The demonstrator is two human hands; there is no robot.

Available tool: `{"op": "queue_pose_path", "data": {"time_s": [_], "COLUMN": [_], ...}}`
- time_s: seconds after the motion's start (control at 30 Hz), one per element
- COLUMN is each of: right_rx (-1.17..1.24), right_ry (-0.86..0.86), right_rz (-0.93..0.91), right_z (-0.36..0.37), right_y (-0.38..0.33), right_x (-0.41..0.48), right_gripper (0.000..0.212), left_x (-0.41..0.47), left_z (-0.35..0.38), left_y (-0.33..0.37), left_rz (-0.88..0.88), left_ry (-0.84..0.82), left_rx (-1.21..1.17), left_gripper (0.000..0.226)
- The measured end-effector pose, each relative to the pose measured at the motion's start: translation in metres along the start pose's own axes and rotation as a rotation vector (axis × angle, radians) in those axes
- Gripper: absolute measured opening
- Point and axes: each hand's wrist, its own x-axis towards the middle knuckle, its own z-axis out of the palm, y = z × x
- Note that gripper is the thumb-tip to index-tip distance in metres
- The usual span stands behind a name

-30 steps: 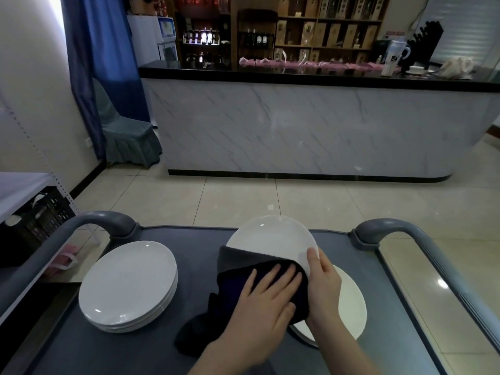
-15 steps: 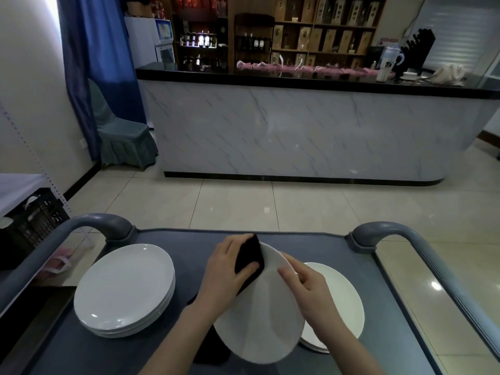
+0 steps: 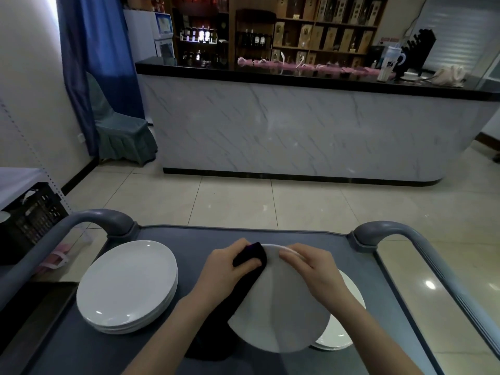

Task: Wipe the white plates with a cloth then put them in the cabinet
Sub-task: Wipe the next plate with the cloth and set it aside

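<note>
White, glossy, round plates lie in a neat stack [image 3: 127,286] on the left part of a cart top [image 3: 67,353], a matt dark grey surface with a low raised lip. A curved left handle [image 3: 108,219] of smooth grey plastic rises at the cart's far left corner.

Right of the stack, the left hand [image 3: 224,269] grips a dark cloth [image 3: 250,257]. Its fingers are curled over a bunched fold and press it against the far edge of a single plate [image 3: 281,312]. The rest of the cloth, soft and thick, hangs under the plate's left rim down to the cart top.

This plate is white, smooth, shallow and nearly circular, and it is held tilted above the middle of the cart. Whether its face or its underside is turned toward the camera cannot be told.

The right hand [image 3: 311,266] holds the plate's far rim, with the fingers curled over the edge. Beneath the held plate, to the right, a low pile [image 3: 350,290] of similar white plates rests on the cart top. A matching right handle [image 3: 392,232] stands at the far right corner.
</note>
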Motion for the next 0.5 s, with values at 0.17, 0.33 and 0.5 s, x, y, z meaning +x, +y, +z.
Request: {"op": "queue_pose_path", "data": {"time_s": [0.17, 0.33, 0.5], "right_rx": [0.397, 0.308, 0.120], "right_ry": [0.340, 0.329, 0.031], "right_rz": [0.284, 0.295, 0.087], "right_z": [-0.001, 0.004, -0.003], "right_y": [0.006, 0.012, 0.008], "right_x": [0.001, -0.008, -0.003], "right_gripper": [0.034, 0.022, 0.025], "left_x": [-0.017, -0.020, -0.007], "left_z": [0.005, 0.005, -0.005], "left_y": [-0.014, -0.017, -0.006], "left_rz": [-0.233, -0.284, -0.152], "left_ry": [0.320, 0.295, 0.091], "left_rx": [-0.197, -0.238, -0.176], "left_gripper": [0.023, 0.018, 0.020]}}
